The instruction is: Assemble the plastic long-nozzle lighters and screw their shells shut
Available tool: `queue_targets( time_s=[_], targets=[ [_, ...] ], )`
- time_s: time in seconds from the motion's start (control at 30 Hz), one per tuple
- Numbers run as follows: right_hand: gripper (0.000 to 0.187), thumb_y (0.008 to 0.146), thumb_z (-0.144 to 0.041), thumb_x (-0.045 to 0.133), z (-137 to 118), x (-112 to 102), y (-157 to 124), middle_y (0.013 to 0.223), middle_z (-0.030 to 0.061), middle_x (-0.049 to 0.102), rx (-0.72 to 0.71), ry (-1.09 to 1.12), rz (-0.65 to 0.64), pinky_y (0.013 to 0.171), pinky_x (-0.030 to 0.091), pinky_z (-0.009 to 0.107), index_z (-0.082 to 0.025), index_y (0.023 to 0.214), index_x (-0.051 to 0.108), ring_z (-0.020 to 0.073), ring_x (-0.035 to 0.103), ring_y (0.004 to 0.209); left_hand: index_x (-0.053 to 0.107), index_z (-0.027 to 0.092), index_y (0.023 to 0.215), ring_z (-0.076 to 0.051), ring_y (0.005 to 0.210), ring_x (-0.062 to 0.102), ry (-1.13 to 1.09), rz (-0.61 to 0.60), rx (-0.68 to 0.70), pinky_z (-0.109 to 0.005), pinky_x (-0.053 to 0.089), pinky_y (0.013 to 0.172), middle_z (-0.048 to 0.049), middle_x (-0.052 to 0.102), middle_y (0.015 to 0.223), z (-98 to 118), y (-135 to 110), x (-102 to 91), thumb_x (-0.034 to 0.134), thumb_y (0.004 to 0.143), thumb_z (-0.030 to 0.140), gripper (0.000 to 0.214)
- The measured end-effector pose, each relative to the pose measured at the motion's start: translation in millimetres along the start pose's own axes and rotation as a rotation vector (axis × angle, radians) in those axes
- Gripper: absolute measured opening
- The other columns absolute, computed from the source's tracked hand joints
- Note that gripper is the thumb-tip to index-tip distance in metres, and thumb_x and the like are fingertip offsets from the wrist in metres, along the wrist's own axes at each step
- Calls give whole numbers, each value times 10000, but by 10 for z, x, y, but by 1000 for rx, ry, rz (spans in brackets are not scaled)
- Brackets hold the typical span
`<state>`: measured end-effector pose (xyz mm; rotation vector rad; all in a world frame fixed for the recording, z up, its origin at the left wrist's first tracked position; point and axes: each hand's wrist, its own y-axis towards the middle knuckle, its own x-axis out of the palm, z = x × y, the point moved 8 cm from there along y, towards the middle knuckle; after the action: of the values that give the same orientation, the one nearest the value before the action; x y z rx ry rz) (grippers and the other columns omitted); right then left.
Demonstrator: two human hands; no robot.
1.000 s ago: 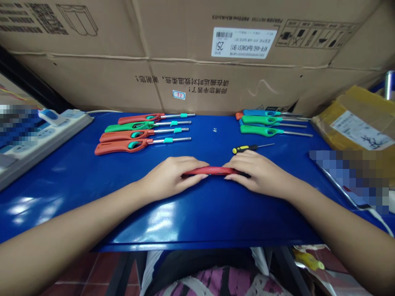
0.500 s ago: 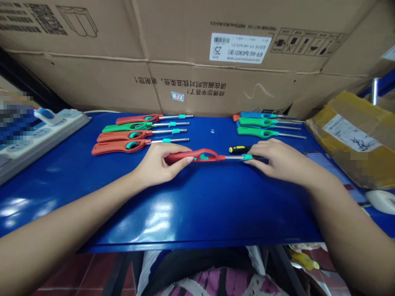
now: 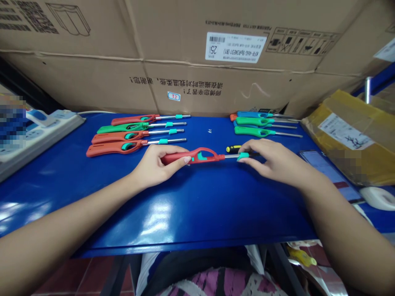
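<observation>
A red long-nosed gas lighter [image 3: 214, 153] lies level across the middle, just above the blue table. My left hand [image 3: 159, 165] is closed round its handle, the thumb along the side near a small teal button. With thumb and fingertips, my right hand [image 3: 262, 158] pinches a teal plastic clip [image 3: 243, 155] on the lighter's metal tube; the tube's tip is mostly hidden by the hand. A yellow-and-black screwdriver [image 3: 233, 149] lies behind the right fingers, partly covered. At the back left, several lighters [image 3: 119, 147] with teal clips on their tubes lie in a row.
Several green and blue lighters [image 3: 254, 130] without visible clips lie at the back right. A large cardboard box [image 3: 173, 70] stands behind the table. A power strip [image 3: 38, 133] is at the left; a phone [image 3: 328, 172], a taped parcel [image 3: 348, 135] and a white mouse [image 3: 378, 198] are at the right.
My right hand and the teal clip have shifted slightly left along the tube, nearer the lighter's handle. My left hand keeps its grip. The whole view has shifted a little.
</observation>
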<state>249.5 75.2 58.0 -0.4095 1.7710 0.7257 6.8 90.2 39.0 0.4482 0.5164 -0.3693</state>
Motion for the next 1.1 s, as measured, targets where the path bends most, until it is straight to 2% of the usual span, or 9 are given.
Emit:
queue_targets(
  time_s=[0.13,0.27,0.43,0.5,0.67,0.83,0.93,1.1],
  targets=[
    [234,1017,-341,488,-50,52,1,1070,98,749,-40,-27,-32,811,497,384,-193,1077,659,260,681,919,786,131,936,-171,733,718,10,-1,13,-211,539,655,-64,795,868,-13,-6,10,678,897,379,274],
    [328,1043,-339,387,-95,155,13,956,88,752,-27,-10,-138,768,492,392,-195,964,671,257,668,834,783,127,964,-176,765,727,65,-2,81,-228,555,729,-67,796,906,9,-19,21,688,894,362,263],
    [260,989,-402,529,-53,145,-7,1076,83,745,44,14,-135,813,501,399,-214,1111,662,268,677,928,777,136,976,-170,766,730,102,18,131,-233,562,744,-55,795,908,37,-25,17,693,896,334,230],
    [242,989,-390,540,-30,143,-14,1050,80,751,47,-4,-127,816,505,404,-213,1080,677,271,682,926,776,137,981,-168,768,732,106,24,145,-230,563,744,-53,795,908,46,-30,16,694,896,324,222],
    [257,1026,-340,502,-187,199,11,1118,90,758,-104,14,-80,918,506,413,-192,1120,690,263,700,1035,772,136,1005,-168,813,744,86,-3,171,-220,560,771,-59,798,946,62,-62,82,693,900,310,219],
    [238,1015,-295,522,-364,247,39,1004,128,764,-199,-12,57,850,548,388,-142,1076,693,257,719,939,774,142,985,-172,784,739,9,-60,59,-225,555,740,-54,798,910,26,-79,169,683,905,352,242],
    [205,1016,-275,517,-425,253,36,953,114,751,-250,30,108,813,563,373,-157,1070,676,235,703,884,774,135,959,-175,778,734,-88,-97,-52,-229,558,738,-59,795,870,-9,-77,201,681,903,379,267],
    [183,1010,-220,512,-506,189,13,873,117,724,-334,35,201,749,562,377,-142,1056,671,219,655,786,775,132,918,-142,621,669,-236,-148,-242,-217,519,587,-53,771,741,-83,-84,249,683,893,397,282]
  ],
)
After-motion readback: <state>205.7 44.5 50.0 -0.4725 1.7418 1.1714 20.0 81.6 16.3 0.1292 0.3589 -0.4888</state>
